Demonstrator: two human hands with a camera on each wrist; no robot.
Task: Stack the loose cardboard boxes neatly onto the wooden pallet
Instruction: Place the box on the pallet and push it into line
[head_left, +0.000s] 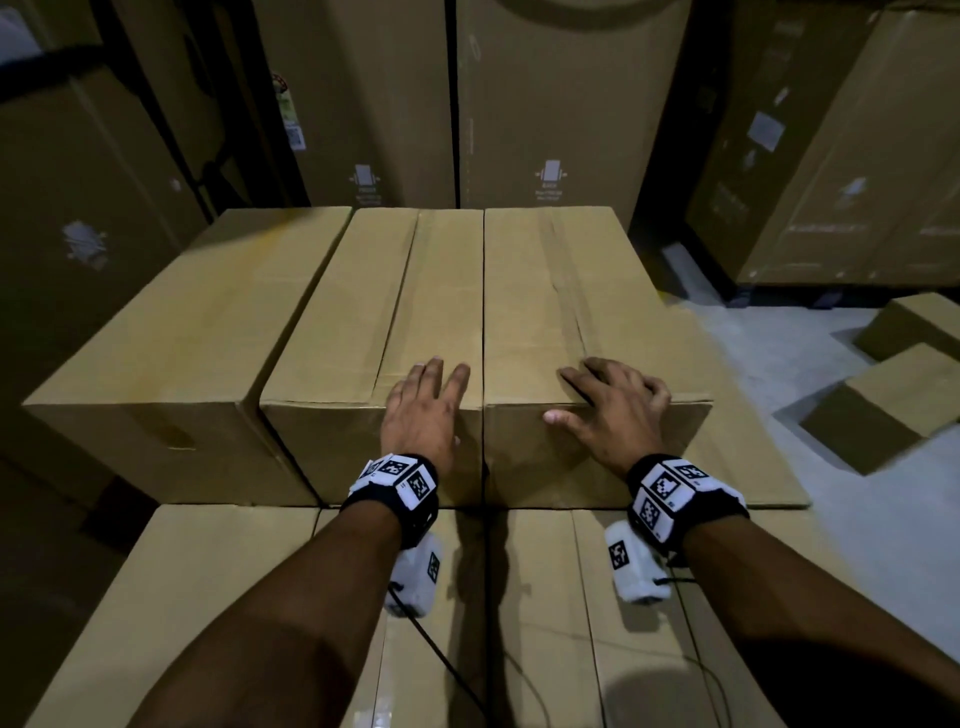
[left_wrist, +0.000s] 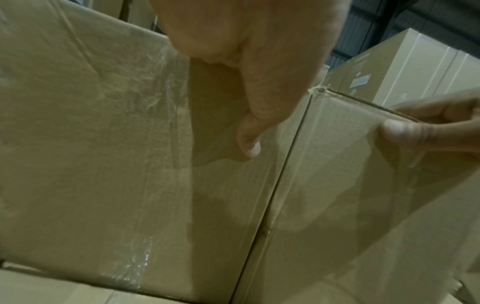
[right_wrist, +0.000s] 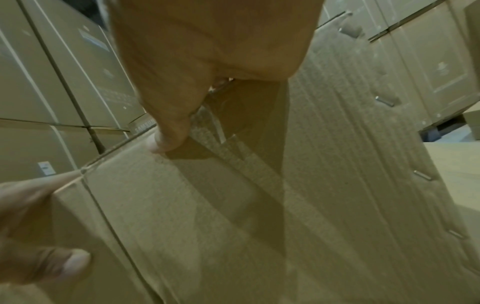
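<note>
Three long brown cardboard boxes lie side by side as an upper layer on more boxes. My left hand (head_left: 428, 397) rests flat over the near top edge of the middle box (head_left: 384, 306), with its thumb (left_wrist: 249, 144) touching that box's front face. My right hand (head_left: 610, 397) is spread over the near top edge of the right box (head_left: 550, 296), fingers on the taped top and thumb (right_wrist: 166, 142) on the front face. Neither hand lifts anything. The left box (head_left: 171, 338) sits slightly askew. The boxes hide the pallet.
The lower layer of boxes (head_left: 223, 587) lies under my forearms. A flat cardboard sheet (head_left: 743, 457) sticks out to the right under the right box. Two loose boxes (head_left: 904, 400) lie on the grey floor at right. Tall cartons (head_left: 561, 104) wall in the back and left.
</note>
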